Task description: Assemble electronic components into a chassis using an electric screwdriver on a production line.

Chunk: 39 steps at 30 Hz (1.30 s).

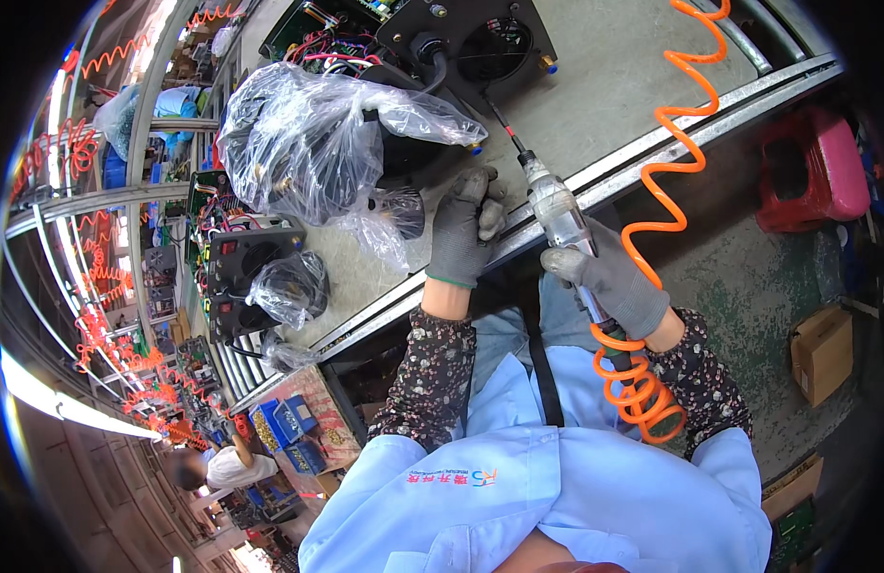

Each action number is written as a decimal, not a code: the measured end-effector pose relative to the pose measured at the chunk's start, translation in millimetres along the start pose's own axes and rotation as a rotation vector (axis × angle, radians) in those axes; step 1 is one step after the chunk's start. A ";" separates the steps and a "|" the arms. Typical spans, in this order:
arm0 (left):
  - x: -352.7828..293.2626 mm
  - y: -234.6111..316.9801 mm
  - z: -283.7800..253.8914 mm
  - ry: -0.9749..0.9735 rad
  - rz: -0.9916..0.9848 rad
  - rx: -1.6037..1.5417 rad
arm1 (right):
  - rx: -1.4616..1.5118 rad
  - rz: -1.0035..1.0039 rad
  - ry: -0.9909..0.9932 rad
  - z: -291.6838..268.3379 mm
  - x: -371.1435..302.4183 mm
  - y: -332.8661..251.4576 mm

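Observation:
My gloved right hand [609, 277] grips a pneumatic screwdriver [558, 212] whose long bit points up and left. The bit's tip reaches the lower edge of a black metal panel [536, 65] with a round fan opening; whether it sits in a screw is too small to tell. An orange coiled air hose [685, 143] runs to the tool. My gloved left hand [461, 229] is closed, fingers curled, by the bench edge left of the tool. Anything inside those fingers is hidden. Beside it, clear plastic bags [304, 134] cover part of another dark unit.
Metal rails [609, 177] edge the grey bench. Another black unit with red switches [251, 258] stands at left. Blue bins of small parts [294, 420] lie lower left, with a person [237, 468] beyond. At right are a pink stool [833, 172] and a cardboard box [822, 353].

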<state>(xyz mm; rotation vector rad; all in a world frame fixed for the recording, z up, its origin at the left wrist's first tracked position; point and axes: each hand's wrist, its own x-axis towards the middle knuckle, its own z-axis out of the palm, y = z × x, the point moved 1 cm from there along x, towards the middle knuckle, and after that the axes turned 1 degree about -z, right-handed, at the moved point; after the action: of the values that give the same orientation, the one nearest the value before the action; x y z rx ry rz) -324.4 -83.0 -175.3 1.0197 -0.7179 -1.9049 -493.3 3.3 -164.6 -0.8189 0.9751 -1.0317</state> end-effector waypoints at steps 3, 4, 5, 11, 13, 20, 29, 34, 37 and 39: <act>-2.0 0.4 -1.4 0.015 0.013 -0.001 | 0.010 0.049 0.005 -0.7 1.2 -11.1; -2.4 0.0 -3.0 0.017 0.013 -0.020 | 0.033 0.121 -0.013 -1.0 1.7 -14.7; -2.1 -0.3 -2.8 0.016 0.013 -0.039 | 0.032 0.121 -0.013 -1.7 2.3 -14.3; -0.5 -1.8 -0.1 -0.002 0.035 -0.017 | -0.022 -0.009 0.018 -4.7 9.0 -7.7; 1.4 -1.7 0.8 -0.012 0.029 -0.057 | -0.052 0.105 -0.016 -8.8 9.7 -6.5; 12.3 -0.6 2.2 -0.007 0.078 -0.015 | -0.129 0.011 0.017 -12.5 -22.1 -10.4; 32.9 -0.4 14.4 -0.069 0.002 -0.084 | -0.225 0.074 -0.051 -18.3 -69.8 -4.4; 28.2 2.5 19.2 -0.014 0.017 0.099 | -0.202 0.019 0.017 -20.7 -70.6 7.6; 21.8 10.9 19.6 -0.022 0.070 0.214 | -0.156 0.090 -0.106 -22.0 -66.8 -0.7; 20.5 14.1 25.1 0.051 0.071 0.380 | -0.151 0.055 -0.076 -26.9 -70.4 5.6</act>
<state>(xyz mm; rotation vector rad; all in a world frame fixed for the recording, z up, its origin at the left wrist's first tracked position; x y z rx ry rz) -346.8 -105.3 -159.5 1.2512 -1.0987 -1.7107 -530.6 68.9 -161.0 -0.9440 1.0136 -0.8814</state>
